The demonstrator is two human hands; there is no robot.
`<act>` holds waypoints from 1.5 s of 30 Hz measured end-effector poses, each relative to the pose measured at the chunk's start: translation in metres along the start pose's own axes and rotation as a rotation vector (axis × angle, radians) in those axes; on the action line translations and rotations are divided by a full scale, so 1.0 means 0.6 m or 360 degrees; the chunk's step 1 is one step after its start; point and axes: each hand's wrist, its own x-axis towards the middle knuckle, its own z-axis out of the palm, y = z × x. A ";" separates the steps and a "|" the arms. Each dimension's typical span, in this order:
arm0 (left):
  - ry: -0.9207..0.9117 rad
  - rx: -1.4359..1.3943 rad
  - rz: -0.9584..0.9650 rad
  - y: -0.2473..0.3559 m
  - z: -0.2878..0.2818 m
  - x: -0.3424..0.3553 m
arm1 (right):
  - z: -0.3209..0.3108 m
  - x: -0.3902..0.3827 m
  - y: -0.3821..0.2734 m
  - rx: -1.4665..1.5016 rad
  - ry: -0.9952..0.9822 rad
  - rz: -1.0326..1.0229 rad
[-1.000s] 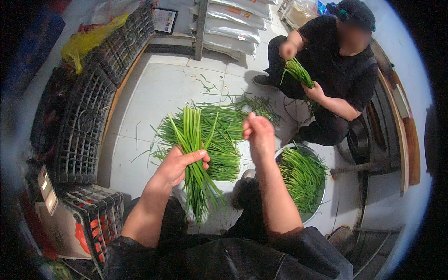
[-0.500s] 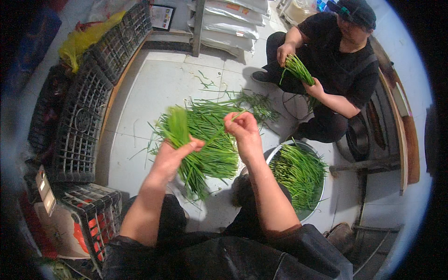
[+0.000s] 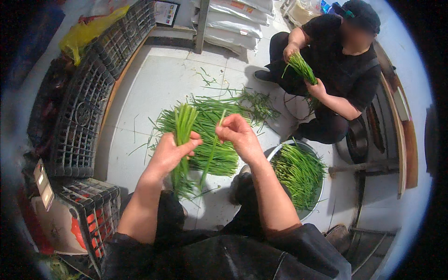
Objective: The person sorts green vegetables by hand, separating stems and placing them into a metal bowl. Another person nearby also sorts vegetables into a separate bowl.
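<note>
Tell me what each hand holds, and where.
Left hand: a green bunch, gripped around its middle. Right hand: a thin green stalk, pinched near its upper end.

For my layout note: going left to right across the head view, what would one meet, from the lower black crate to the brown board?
Lower black crate, left hand, single green stalk, right hand, round basin, brown board.

Even light brightens the white tile floor; soft shadows lie beside the crouching co-worker. Fisheye distortion curves the left-side black plastic crates, and corners fall black.
</note>
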 end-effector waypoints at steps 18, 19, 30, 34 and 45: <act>0.0011 -0.1096 -0.0175 0.001 -0.017 0.008 | -0.006 -0.008 0.036 -0.1013 0.0238 -0.0030; 0.0040 -0.1136 -0.0187 0.000 -0.021 0.009 | -0.006 -0.011 0.035 -0.1046 0.0157 0.0032; -0.0119 -0.1133 -0.0184 -0.012 -0.007 0.012 | 0.038 -0.022 0.017 -0.0025 -0.0436 0.0417; -0.0107 -0.1198 -0.0116 -0.014 -0.008 0.016 | 0.060 -0.034 0.018 -0.0091 -0.0446 0.0662; -0.0431 -0.1732 -0.0062 -0.014 -0.011 0.026 | 0.082 -0.036 0.039 0.0103 -0.0721 0.0777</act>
